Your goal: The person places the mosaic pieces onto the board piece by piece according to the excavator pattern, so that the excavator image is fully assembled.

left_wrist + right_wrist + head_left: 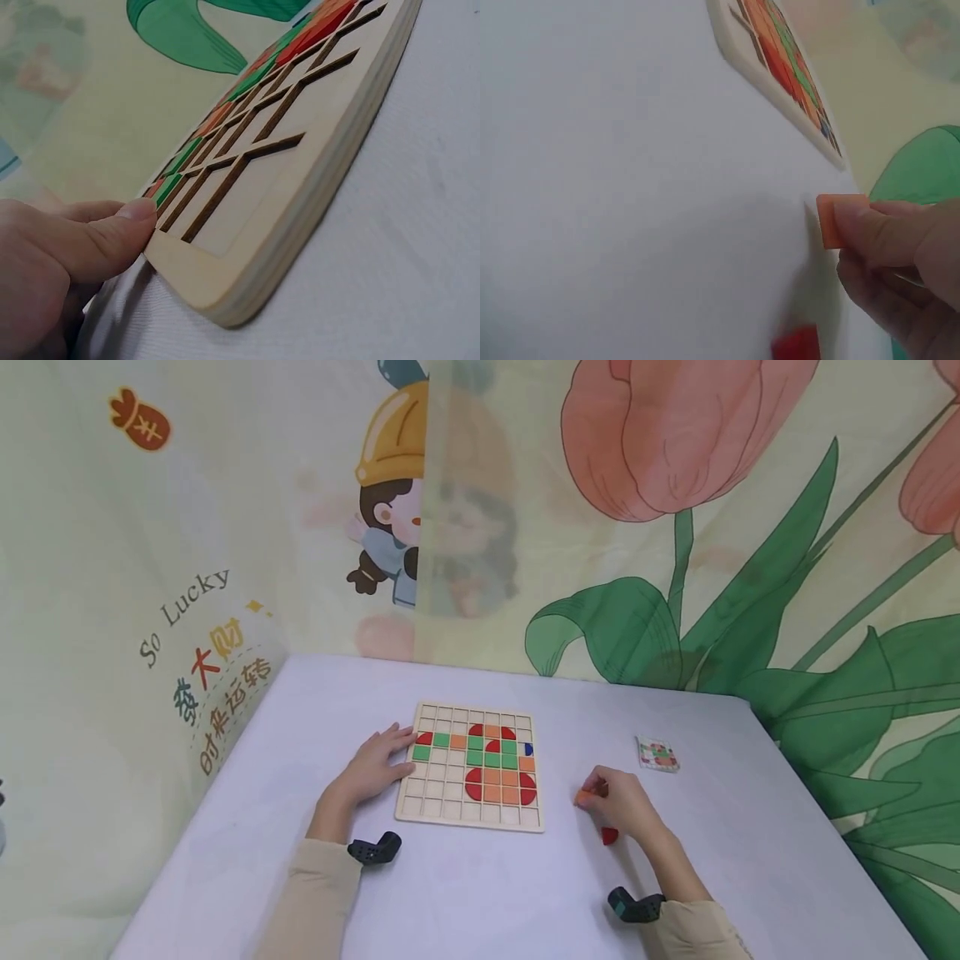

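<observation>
My right hand (617, 800) pinches an orange square tile (826, 222) between thumb and fingers, to the right of the board. Below that hand a red piece (610, 836) lies on the table, partly in view in the right wrist view. The wooden grid board (438, 811) lies flat, with red, green, orange and blue pieces in some of its cells. My left hand (370, 767) rests at the board's left edge, fingers extended and thumb apart. In the left wrist view the thumb (137, 210) touches the board's rim, and the other fingers are mostly hidden behind it.
A small card with a coloured pattern (657, 755) lies on the white table (480, 893), right of the board. A printed backdrop with tulips (690, 435) rises behind the table. Each wrist wears a black device (375, 848).
</observation>
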Action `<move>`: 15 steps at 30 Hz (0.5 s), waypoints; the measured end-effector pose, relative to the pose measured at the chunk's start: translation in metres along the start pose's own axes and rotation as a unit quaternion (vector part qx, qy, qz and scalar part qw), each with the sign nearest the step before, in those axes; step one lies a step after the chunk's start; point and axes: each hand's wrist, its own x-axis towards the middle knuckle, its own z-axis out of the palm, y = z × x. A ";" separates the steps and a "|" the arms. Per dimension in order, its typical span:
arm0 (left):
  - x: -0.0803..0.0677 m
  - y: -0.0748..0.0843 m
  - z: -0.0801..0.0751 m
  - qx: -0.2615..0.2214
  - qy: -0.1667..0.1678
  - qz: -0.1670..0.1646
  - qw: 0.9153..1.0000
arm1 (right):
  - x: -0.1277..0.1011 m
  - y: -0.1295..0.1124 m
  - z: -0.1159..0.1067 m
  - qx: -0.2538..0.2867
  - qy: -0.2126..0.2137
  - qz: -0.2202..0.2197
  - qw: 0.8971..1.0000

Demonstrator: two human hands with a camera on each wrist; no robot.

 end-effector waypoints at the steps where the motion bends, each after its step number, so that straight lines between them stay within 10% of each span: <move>1: 0.000 -0.001 -0.002 0.001 0.001 0.001 1.000 | 0.007 -0.007 0.002 0.011 0.005 -0.004 1.000; 15: -0.001 -0.001 -0.004 -0.010 -0.005 0.005 1.000 | 0.051 -0.152 0.068 0.094 -0.092 -0.178 0.975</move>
